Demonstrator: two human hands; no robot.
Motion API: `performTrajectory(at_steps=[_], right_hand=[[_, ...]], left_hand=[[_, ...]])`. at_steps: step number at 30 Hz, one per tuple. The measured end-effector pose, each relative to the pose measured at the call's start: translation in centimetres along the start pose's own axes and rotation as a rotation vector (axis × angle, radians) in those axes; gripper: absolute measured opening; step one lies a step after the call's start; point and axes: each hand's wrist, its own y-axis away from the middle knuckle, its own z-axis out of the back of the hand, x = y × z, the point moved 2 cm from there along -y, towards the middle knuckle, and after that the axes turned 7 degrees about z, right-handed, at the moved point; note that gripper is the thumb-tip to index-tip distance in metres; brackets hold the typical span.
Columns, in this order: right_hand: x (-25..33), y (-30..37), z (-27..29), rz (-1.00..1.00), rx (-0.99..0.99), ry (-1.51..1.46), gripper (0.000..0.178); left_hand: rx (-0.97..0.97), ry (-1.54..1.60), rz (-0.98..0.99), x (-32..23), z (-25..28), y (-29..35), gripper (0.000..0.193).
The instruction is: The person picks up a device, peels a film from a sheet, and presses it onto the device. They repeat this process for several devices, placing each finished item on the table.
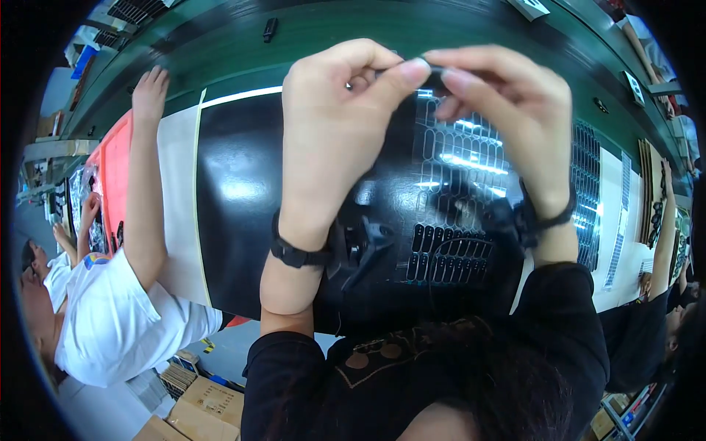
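Over the far edge of the black table surface (239, 191), my left hand (338, 103) and my right hand (518, 99) meet at their fingertips. Thumb and forefinger of each are pinched on a small dark piece (436, 70), mostly covered by the fingers and too small to name. Beneath my right hand lies a clear sheet (434, 158) marked with rows of long oval outlines. Its near part carries several black oval stickers or covers (450, 253) with small dots. Each wrist wears a dark strap with a black device on it.
Beyond the table runs a green belt (228, 48) carrying a small black part (271, 30). On the left, a co-worker's arm (147, 176) reaches across a pale board toward it, near a red mat (116, 173). More sheets (586, 176) lie at right; cardboard boxes (209, 404) stand behind.
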Motion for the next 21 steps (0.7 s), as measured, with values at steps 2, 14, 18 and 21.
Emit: performTrajectory(at_steps=[2,14,18,21], right_hand=[[-2.7,-2.1,0.9,-0.122,0.131,-0.112,0.021],[-18.9,-10.9,-3.4,-0.216,0.31,0.736,0.066],[-18.1,-11.9,-5.8,-0.081,0.483,0.922,0.04],[-16.8,-12.1,-5.7,0.025,0.617,1.003,0.043]], left_hand=[[0.057,-0.299,0.08,0.3,0.8,-1.1,0.019],[-0.243,-0.346,-0.149,0.0,3.4,-1.4,0.022],[-0.203,-0.35,-0.113,-0.9,3.7,-0.9,0.021],[-0.206,-0.302,-0.136,-0.8,4.2,-0.7,0.02]])
